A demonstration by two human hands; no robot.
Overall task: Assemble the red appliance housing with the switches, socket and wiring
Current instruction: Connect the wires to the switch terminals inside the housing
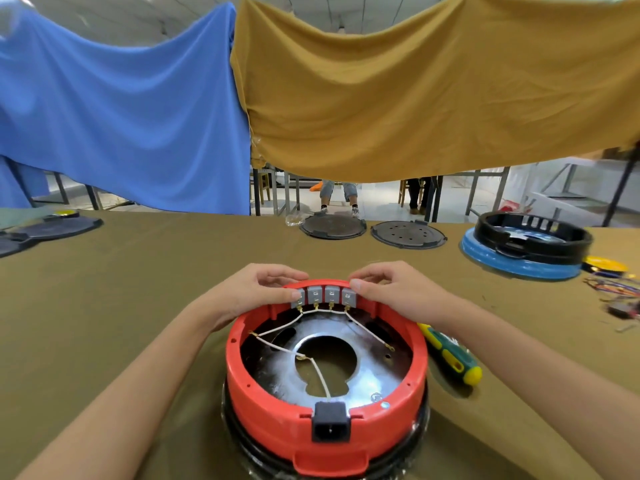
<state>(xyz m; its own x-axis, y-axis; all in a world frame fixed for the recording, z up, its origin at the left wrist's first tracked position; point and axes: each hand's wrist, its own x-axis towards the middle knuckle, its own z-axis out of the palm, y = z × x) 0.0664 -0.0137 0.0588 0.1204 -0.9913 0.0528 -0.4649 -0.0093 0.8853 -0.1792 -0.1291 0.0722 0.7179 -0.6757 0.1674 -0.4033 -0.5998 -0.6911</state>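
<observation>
The round red housing stands open side up on the table in front of me. A black power socket sits in its near wall. Several grey switches line the far wall, joined by white wires that run across the metal plate inside. My left hand grips the far rim, its thumb on the leftmost switch. My right hand grips the rim at the other end, thumb on the rightmost switch.
A green and yellow screwdriver lies right of the housing. Two dark round lids lie at the table's far edge. A black and blue housing stands far right, loose wires near it. Cloths hang behind.
</observation>
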